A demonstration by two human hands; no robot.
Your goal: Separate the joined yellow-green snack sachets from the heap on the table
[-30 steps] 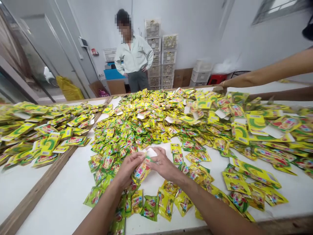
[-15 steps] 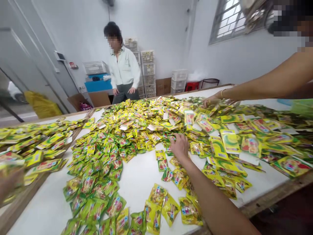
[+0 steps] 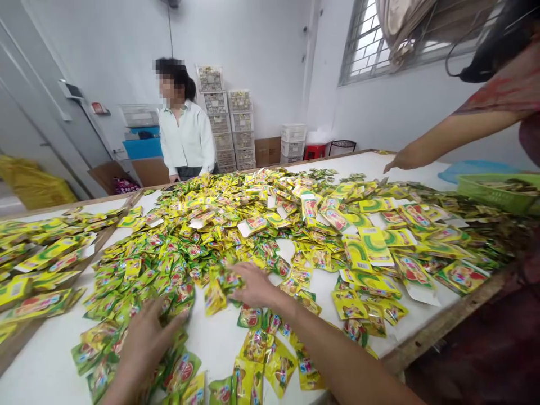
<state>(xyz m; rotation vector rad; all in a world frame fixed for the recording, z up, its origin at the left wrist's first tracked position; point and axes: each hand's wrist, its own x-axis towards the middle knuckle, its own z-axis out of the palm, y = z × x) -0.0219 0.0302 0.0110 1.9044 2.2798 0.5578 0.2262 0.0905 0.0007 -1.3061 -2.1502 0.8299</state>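
Note:
Small green and yellow packets (image 3: 145,270) are heaped over the white table (image 3: 219,343). My left hand (image 3: 147,334) is at the lower left, thumb and fingers apart, over the green packets, with nothing seen in its grasp. Near the middle, my right hand (image 3: 253,284) has its fingers closed on some small packets (image 3: 216,292), one yellow and some green. Flat yellow-green boxes (image 3: 371,247) lie on the heap to the right. Loose yellow packets (image 3: 280,365) rest below my right forearm.
A person in a pale shirt (image 3: 188,138) stands across the table. At the right, another person's arm (image 3: 442,143) reaches over the table, by a green basket (image 3: 493,194). More boxes (image 3: 46,253) lie beyond a wooden edge (image 3: 99,242).
My right hand has moved left and nearer, now with packets in it. My left hand has come in from the left edge over the green packets. The person's arm at right has lifted off the heap.

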